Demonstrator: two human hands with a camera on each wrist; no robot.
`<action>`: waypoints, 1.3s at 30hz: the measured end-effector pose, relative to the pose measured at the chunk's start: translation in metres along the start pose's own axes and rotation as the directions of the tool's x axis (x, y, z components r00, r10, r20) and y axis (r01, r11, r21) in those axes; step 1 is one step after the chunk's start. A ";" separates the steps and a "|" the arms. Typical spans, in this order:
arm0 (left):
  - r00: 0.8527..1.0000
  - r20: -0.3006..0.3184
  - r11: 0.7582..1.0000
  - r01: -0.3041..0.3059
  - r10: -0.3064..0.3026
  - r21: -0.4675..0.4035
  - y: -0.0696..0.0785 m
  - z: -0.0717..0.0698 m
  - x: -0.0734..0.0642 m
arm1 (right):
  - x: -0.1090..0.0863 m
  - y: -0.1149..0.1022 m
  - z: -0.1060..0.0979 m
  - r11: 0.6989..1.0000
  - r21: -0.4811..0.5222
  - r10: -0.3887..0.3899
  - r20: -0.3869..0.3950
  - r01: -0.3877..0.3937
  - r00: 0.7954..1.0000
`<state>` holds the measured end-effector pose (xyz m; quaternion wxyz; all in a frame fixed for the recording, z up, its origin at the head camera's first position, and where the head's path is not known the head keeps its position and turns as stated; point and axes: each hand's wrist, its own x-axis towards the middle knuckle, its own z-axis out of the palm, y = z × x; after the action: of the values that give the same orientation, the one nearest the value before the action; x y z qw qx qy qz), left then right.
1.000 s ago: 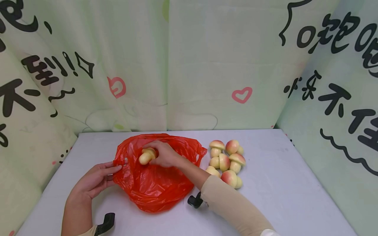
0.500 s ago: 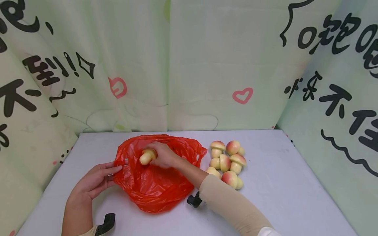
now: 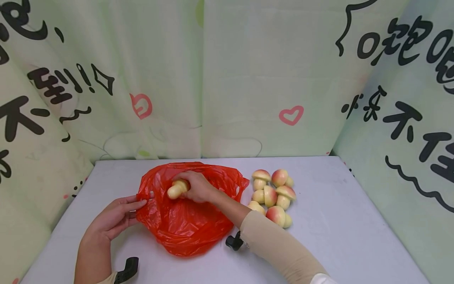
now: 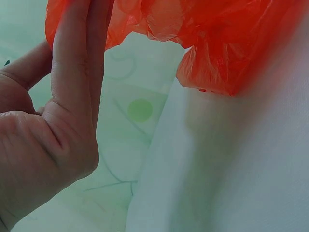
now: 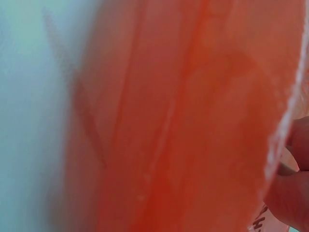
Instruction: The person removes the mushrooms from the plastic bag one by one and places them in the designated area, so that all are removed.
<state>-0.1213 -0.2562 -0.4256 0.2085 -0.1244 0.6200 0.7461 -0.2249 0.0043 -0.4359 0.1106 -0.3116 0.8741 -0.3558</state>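
Observation:
A red plastic bag (image 3: 191, 232) lies spread on the white table with its mouth facing up. My left hand (image 3: 113, 217) pinches the bag's left edge between thumb and fingers; in the left wrist view its long fingers (image 4: 72, 63) reach up against the red film. Over the bag's opening, my right hand (image 3: 196, 187) grips a mushroom (image 3: 176, 190), its pale yellow stem pointing left and toward me. Red film covers most of the right wrist view, leaving only some fingertips (image 5: 289, 198) at the right edge; the mushroom is hidden there.
Several mushrooms (image 3: 276, 215) with red-tinged yellow caps lie in a cluster right of the bag, partly behind the right forearm. The white table (image 3: 337, 221) ends at a pale green printed curtain (image 3: 241, 79) at the back and sides.

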 end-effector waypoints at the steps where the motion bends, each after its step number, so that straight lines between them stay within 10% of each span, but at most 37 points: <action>1: 1.000 0.000 1.000 0.000 0.000 -0.001 0.000 0.000 0.000 | 0.000 0.000 0.000 1.000 0.000 0.002 0.001 -0.002 1.000; 39: 0.999 0.040 0.999 -0.011 0.012 -0.033 0.002 0.000 -0.002 | -0.029 0.002 -0.026 0.999 0.038 0.015 0.024 -0.015 1.000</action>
<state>-0.1203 -0.2565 -0.4233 0.2145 -0.1094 0.6041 0.7597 -0.2135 0.0380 -0.4192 0.1296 -0.3070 0.8681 -0.3680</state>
